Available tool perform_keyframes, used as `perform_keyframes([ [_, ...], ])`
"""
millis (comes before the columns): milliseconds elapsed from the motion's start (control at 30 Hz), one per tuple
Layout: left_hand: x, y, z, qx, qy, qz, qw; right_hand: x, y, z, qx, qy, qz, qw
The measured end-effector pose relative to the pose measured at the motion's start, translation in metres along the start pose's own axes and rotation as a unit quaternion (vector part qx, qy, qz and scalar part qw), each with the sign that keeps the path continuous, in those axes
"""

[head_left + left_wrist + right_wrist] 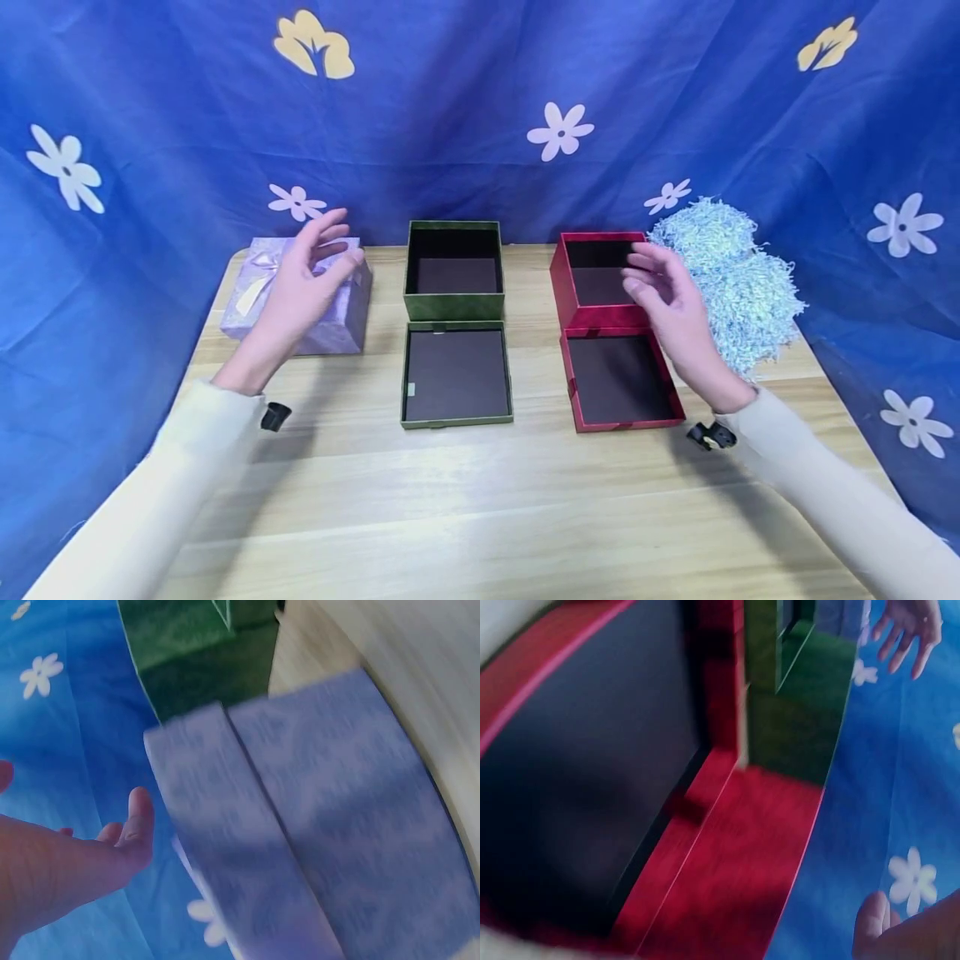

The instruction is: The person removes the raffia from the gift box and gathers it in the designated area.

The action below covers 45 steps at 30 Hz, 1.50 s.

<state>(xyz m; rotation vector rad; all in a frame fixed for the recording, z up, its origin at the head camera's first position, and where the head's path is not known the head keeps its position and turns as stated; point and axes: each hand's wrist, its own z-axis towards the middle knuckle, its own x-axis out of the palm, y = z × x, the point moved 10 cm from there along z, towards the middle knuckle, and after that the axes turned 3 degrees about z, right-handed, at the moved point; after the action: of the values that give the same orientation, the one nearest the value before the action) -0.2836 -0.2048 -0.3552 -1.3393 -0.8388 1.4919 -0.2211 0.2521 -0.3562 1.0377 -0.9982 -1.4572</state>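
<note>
My left hand [306, 279] hovers over a lilac gift box [347, 312] with a ribbon bow, fingers loosely bent and holding nothing. In the left wrist view the thumb and fingers stand apart from the lilac box [322, 802]. On the right, my right hand [670, 308] is in the air above a red box [600, 317] and its lid [630, 425], also holding nothing. The lid lies inside up in front of the red box. Between the hands stands an open green box [454, 307], its lid [457, 375] inside up before it.
Pale blue shredded paper [757, 300] is heaped at the table's right rear, beside the red box. The wooden table [450, 508] extends toward me. A blue cloth [450, 108] with flower prints hangs behind and along both sides.
</note>
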Motion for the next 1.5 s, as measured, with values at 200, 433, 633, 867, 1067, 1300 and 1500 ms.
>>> perform_keyframes([
  [200, -0.038, 0.008, -0.009, -0.006, -0.042, 0.03, 0.9987, 0.07, -0.002, 0.008, 0.032, 0.071, 0.067, 0.9947],
  [433, -0.083, 0.03, -0.016, -0.038, -0.083, 0.058, 0.9941, 0.16, -0.002, 0.008, 0.071, 0.144, 0.102, 0.9818],
  [633, -0.116, 0.063, -0.02, -0.07, -0.095, 0.064, 0.9909, 0.231, -0.008, 0.002, 0.113, 0.189, 0.152, 0.9636],
  [867, -0.13, 0.103, -0.024, -0.14, -0.06, 0.016, 0.9883, 0.296, -0.019, -0.005, 0.163, 0.222, 0.166, 0.9468],
  [1067, -0.127, 0.136, -0.024, -0.221, -0.008, -0.146, 0.9643, 0.339, -0.036, 0.002, 0.212, 0.215, 0.136, 0.9438],
  [1300, -0.112, 0.145, -0.015, -0.233, 0.051, -0.233, 0.9427, 0.362, -0.055, 0.02, 0.234, 0.169, 0.048, 0.9561],
  [1500, -0.11, 0.146, -0.008, -0.232, 0.049, -0.274, 0.9321, 0.371, -0.066, 0.03, 0.25, 0.128, 0.04, 0.9588],
])
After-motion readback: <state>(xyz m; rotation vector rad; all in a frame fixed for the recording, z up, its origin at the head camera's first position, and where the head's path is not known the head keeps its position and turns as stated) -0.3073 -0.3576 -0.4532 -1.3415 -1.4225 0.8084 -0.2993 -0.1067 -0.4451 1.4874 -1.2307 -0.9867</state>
